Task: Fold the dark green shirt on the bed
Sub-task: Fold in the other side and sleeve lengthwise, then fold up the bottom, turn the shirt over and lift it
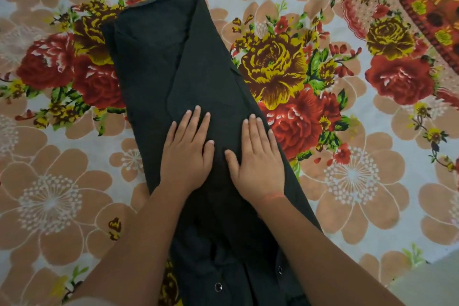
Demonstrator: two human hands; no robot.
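The dark green shirt (159, 62) lies on the bed as a long narrow strip, its sides folded inward, running from the upper middle of the view down to the bottom edge. Metal snap buttons show on its bunched near end. My left hand (187, 150) rests flat, palm down, on the middle of the shirt. Beside it, my right hand (258, 156) also presses flat on the cloth near the shirt's right edge. Both hands have their fingers spread and hold nothing.
A floral bedsheet (347, 174) with red, yellow and peach flowers covers the bed on all sides of the shirt. A red patterned border (427, 5) runs along the upper right. The bed's edge and pale floor (434, 283) show at the lower right.
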